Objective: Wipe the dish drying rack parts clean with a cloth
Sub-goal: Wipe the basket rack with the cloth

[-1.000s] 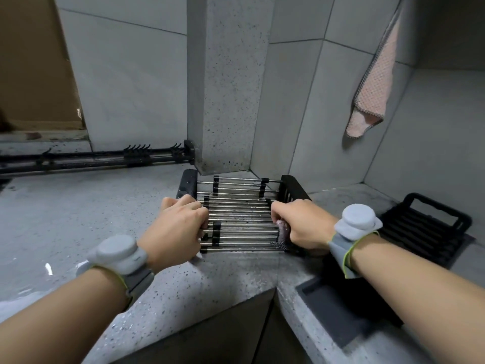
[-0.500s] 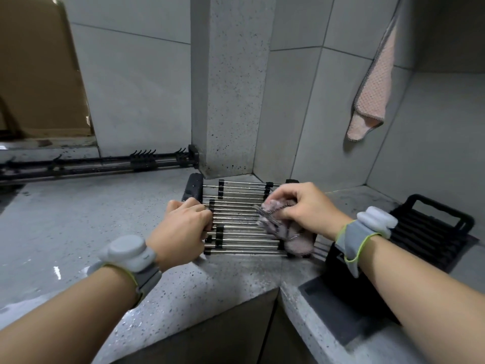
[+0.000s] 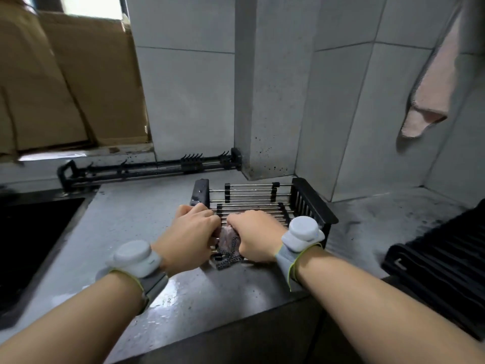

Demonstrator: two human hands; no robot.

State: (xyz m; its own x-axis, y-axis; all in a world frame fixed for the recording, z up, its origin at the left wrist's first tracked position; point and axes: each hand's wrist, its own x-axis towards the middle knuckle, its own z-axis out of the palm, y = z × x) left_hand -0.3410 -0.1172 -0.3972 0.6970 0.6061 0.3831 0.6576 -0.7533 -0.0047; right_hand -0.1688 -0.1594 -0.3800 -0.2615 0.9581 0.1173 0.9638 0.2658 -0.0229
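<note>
Steel rods, black end frames: the rack (image 3: 262, 203) lies flat on the wet grey surface (image 3: 147, 219), against the corner pillar. We judge we are mid-wipe on its near left rods. Our right hand (image 3: 256, 236) has its fingers curled round the cloth (image 3: 228, 245), pressing it to the rods; our left hand (image 3: 190, 236) grips the rack's left end to steady it. Next, we think: stroke along the unwiped rods, keeping the left hold firm. The rack holds nothing; a second black rack part (image 3: 443, 261) lies to the right, seemingly empty.

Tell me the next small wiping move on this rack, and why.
Probably draw the cloth rightward along the rods: the right hand grips it at the rack's near-left end beside the bracing left hand, with bare rods lying to the right.
</note>
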